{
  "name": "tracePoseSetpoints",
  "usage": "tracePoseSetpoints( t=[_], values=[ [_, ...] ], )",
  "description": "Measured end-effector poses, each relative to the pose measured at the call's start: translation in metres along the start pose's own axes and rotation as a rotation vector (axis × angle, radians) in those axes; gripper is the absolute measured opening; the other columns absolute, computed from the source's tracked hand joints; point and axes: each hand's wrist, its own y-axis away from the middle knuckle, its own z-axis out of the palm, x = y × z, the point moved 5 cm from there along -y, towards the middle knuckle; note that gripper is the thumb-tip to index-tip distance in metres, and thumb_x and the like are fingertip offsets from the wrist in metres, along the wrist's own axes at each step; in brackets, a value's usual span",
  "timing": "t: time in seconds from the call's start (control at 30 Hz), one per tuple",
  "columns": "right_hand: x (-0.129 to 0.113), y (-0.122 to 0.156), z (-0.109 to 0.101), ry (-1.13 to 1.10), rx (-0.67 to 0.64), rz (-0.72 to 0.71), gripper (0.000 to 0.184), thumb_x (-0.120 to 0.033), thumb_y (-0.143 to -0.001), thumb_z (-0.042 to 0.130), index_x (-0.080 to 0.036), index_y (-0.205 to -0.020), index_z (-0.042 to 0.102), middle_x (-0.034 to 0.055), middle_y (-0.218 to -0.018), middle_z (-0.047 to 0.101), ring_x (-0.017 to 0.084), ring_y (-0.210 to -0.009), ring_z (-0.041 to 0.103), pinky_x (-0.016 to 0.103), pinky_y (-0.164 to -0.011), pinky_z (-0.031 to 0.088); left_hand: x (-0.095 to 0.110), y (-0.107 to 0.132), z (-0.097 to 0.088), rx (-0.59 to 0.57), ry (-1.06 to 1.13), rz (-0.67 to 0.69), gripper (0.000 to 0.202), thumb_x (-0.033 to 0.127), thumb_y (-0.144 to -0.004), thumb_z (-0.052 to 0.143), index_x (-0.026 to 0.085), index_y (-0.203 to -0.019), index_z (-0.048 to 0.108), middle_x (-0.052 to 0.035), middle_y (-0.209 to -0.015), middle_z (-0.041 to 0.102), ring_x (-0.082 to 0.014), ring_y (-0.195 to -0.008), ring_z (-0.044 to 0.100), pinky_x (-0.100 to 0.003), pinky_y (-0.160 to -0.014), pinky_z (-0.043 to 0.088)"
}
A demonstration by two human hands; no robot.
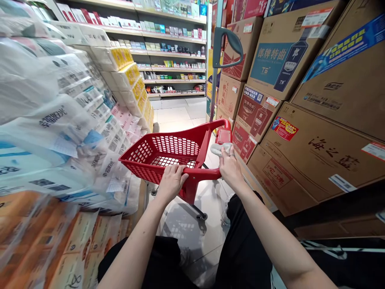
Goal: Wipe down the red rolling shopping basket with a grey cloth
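A red plastic shopping cart [180,138] with perforated basket walls stands in front of me, its basket pointing left. My left hand [172,182] grips the cart's near rim, fingers curled over the top and thumb along the side. My right hand [231,165] is closed on a greyish-white cloth [217,150], pressed against the red frame at the cart's handle end. Part of the cloth lies hidden under the fingers. Below the basket, a caster wheel [202,216] rests on the tiled floor. Inside the basket I see only its perforated floor.
Plastic-wrapped paper packs [60,120] are stacked high on the left, with orange packs [33,237] below. Cardboard cartons [325,148] rise on the right, beside a pole with a grey handle [227,48]. Shelves of small boxed goods [168,54] stand at the back beyond the tiled aisle [174,116].
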Motion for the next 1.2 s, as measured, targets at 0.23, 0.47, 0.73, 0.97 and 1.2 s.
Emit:
tracePoseSetpoints(
  t=[0.23,0.47,0.73,0.97,1.2],
  values=[
    [-0.022,0.058,-0.005,-0.010,0.158,-0.244,0.039,-0.023,-0.094,0.031,-0.017,-0.120,0.059,0.0085,-0.146,0.039,0.025,-0.143,0.012,0.049,-0.114,0.021,0.000,0.003,0.002,-0.015,0.001,0.031,0.035,0.044,-0.092,0.037,0.024,-0.117,0.052,-0.0083,-0.104,0.053,-0.0244,-0.097,0.045,-0.045,-0.093,0.037],
    [-0.021,0.044,-0.008,0.173,0.202,-0.372,0.034,-0.021,-0.092,0.037,-0.016,-0.116,0.060,0.0104,-0.117,0.063,0.024,-0.124,0.045,0.048,-0.115,0.016,0.009,-0.009,0.017,0.013,0.048,0.014,0.033,0.045,-0.091,0.039,0.018,-0.108,0.049,-0.0098,-0.104,0.054,-0.0253,-0.099,0.046,-0.043,-0.093,0.035],
    [-0.015,0.038,-0.009,0.237,0.223,-0.359,0.036,-0.020,-0.093,0.034,-0.014,-0.118,0.059,0.0119,-0.117,0.063,0.024,-0.120,0.049,0.047,-0.113,0.018,0.024,-0.020,0.019,-0.034,-0.012,0.036,0.034,0.048,-0.091,0.038,0.020,-0.104,0.051,-0.0086,-0.099,0.057,-0.0242,-0.094,0.049,-0.039,-0.088,0.036],
    [-0.020,0.052,0.018,0.406,0.221,-0.500,0.044,-0.014,-0.092,0.036,-0.014,-0.135,0.045,0.0161,-0.132,0.053,0.029,-0.121,0.046,0.050,-0.104,0.027,0.027,-0.019,0.024,-0.019,-0.009,0.021,0.036,0.049,-0.091,0.038,0.018,-0.104,0.051,-0.0101,-0.099,0.056,-0.0252,-0.095,0.049,-0.039,-0.087,0.035],
    [-0.017,0.007,0.011,0.484,0.126,-0.328,0.030,-0.020,-0.092,0.035,-0.010,-0.096,0.063,0.0158,-0.082,0.065,0.027,-0.080,0.060,0.042,-0.079,0.040,0.036,-0.023,0.028,-0.031,0.029,0.045,0.031,0.047,-0.092,0.038,0.020,-0.103,0.050,-0.0075,-0.098,0.057,-0.0232,-0.094,0.051,-0.037,-0.084,0.036]
  ],
)
